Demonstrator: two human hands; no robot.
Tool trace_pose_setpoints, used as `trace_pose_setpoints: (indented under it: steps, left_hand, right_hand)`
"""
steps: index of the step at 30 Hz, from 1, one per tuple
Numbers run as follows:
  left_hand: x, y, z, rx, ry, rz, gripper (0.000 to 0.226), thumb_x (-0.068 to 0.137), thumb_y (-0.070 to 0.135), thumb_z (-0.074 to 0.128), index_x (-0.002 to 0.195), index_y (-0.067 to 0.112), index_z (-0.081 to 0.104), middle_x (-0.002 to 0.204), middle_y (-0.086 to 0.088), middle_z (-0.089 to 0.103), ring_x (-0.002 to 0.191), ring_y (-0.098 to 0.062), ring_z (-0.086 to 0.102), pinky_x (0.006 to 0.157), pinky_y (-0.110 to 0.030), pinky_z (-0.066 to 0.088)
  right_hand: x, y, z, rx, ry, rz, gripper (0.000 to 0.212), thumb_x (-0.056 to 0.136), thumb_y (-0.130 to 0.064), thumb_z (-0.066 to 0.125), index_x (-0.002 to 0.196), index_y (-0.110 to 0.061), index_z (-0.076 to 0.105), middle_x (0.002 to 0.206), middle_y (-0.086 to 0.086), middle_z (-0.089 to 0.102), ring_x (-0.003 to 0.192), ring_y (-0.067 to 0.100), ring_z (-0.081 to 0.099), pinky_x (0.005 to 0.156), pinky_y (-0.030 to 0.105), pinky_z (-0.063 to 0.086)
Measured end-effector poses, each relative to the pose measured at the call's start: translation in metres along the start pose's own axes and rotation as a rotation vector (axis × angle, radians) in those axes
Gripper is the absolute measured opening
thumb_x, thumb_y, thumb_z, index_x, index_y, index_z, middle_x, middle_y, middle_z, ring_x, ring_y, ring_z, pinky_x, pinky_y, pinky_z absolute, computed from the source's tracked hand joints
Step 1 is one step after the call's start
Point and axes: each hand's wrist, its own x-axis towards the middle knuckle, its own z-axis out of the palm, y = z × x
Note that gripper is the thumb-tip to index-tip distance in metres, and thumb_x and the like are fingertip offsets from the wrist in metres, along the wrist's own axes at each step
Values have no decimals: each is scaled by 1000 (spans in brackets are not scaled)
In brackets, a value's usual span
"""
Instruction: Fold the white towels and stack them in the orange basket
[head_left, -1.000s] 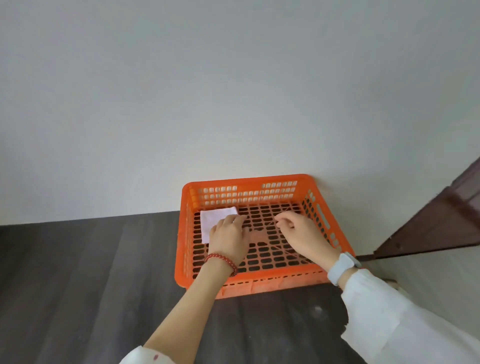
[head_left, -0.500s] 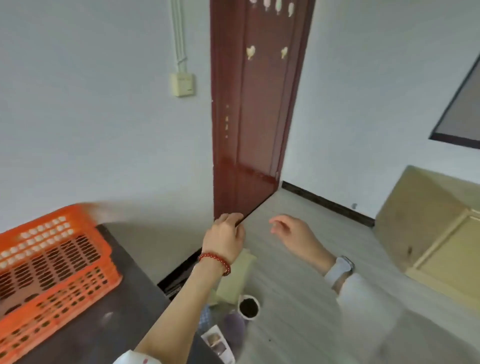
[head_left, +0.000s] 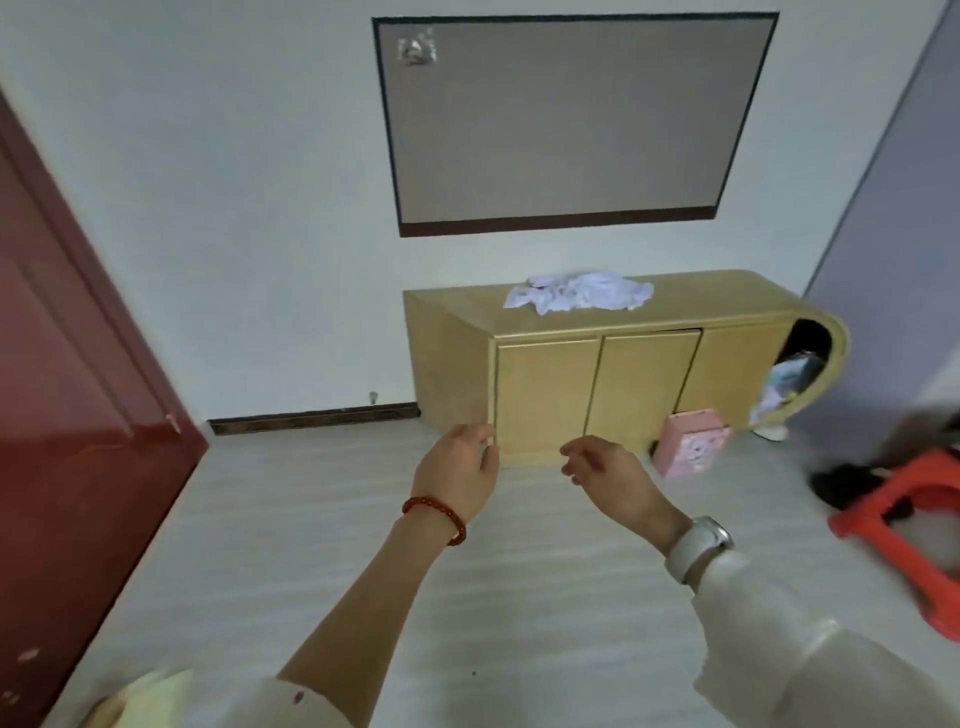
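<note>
A crumpled heap of white towels (head_left: 579, 292) lies on top of a low yellow cabinet (head_left: 623, 374) against the far wall. Both my hands are raised in front of me over the pale floor, well short of the cabinet. My left hand (head_left: 460, 470), with a red bead bracelet at the wrist, holds nothing and its fingers are loosely curled and apart. My right hand (head_left: 610, 475), with a white watch on the wrist, is also empty with fingers apart. The orange basket is out of view.
A dark red door (head_left: 67, 395) fills the left side. A grey board (head_left: 566, 119) hangs above the cabinet. A pink box (head_left: 691, 449) stands on the floor by the cabinet. A red plastic stool (head_left: 914, 525) and a dark object lie at the right.
The view has swung right, from the orange basket holding one folded towel, past the door, to the cabinet with the towel heap. Both hands left the basket empty.
</note>
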Motion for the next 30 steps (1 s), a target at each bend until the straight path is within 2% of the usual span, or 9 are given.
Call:
trace_pose_setpoints:
  steps: [5,9,11,15,20,23,26,28,30]
  left_hand:
    - [153,31,81,-34,-89,104,29,94,21,43,119,16,56,117,-4,57,104,-20,55,87,-35,47]
    - [294,52,122,-57,-100,139,29,94,22,45,120,16,56,119,-2,59,104,-17,57,85,-28,46]
    - [357,68,141,-69,-108,142,29,93,22,45,119,16,57,118,-1,60,105,-17,57,85,-27,45]
    - [462,108,200,-87,-208,173,25,93,21,46,113,15,59,114,-1,61,106,-18,57,87,-30,46]
    - [579,152,292,-121,-293,196,24,91,19,48,111,13,61,110,-4,61,100,-20,58,86,-32,47]
    - [646,168,347,-171,-296,135,23,90,16,50,109,11,61,107,-6,62,98,-22,59,88,-33,47]
    - [710,178,390,-227,-278,13,21,91,15,51,107,10,63,106,-6,63,98,-22,60,89,-32,46]
    - [744,181,410,-207,-299,-64,23,92,16,50,111,9,62,107,-6,65,98,-20,60,87,-24,44]
    - [773,180,427,-194,-314,-133,25,92,15,49,114,7,60,108,-7,65,99,-21,60,89,-25,43]
  right_hand:
    - [123,68,-67,-8,128,74,22,92,-6,44,103,-7,63,77,-1,61,77,21,58,78,32,48]
    - [238,99,-119,-14,176,127,22,90,-8,46,101,-11,65,80,-2,63,83,23,62,85,41,50]
    - [285,111,-148,-15,196,142,21,91,-8,46,102,-13,64,81,-3,64,80,18,62,84,36,50]
    - [364,153,-207,-17,234,208,20,92,-7,46,104,-9,62,85,1,63,74,14,59,66,19,44]
    - [470,238,-270,8,269,267,22,92,-6,46,106,-5,63,82,1,63,69,5,58,73,22,47]
    - [541,284,-302,1,236,265,22,92,-5,45,104,-6,63,83,3,64,61,-4,57,68,14,45]
    - [613,326,-331,-12,161,275,21,91,-5,46,105,-4,63,87,8,67,70,12,57,80,24,45]
    - [656,346,-345,7,121,294,21,91,-6,48,104,-4,64,86,6,64,75,15,56,79,25,42]
    - [696,362,-353,14,80,302,21,90,-6,48,103,-6,64,85,2,63,79,17,57,75,23,41]
